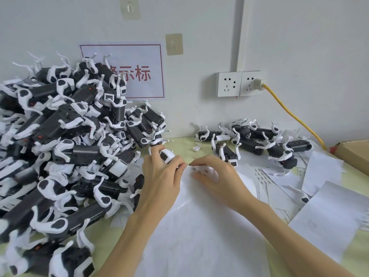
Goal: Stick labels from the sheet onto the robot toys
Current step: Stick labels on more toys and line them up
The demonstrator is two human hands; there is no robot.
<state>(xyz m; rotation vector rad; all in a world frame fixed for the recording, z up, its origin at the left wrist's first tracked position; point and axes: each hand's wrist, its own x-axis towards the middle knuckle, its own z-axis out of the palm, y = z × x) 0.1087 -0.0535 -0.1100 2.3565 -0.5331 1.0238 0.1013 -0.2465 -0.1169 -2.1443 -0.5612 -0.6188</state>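
- Centrally, the left hand (161, 174) grips a glossy black-and-white plastic robot toy (166, 155); the right hand (214, 176) pinches the thin white paper label sheet (199, 226) just beside it.
- Heaped black-and-white toy robots (60, 146) fill the frame's left; a smaller cluster (259, 142) lies at right.
- Pale yellow-green tabletop (179, 144), white wall sockets (239, 83), yellow cable (295, 116).

Toy heap (60, 146) left, label sheet (199, 226) centre, smaller toy cluster (259, 140) behind right

Robot toys: one large heap (65, 148) at left, too many to count; a smaller group (257, 142) far right, perhaps eight or nine. Hands: two, left hand (161, 176) and right hand (217, 178). Wall sockets (239, 83): two. Adhesive hooks (174, 44): two. Wall sign (127, 70): one.
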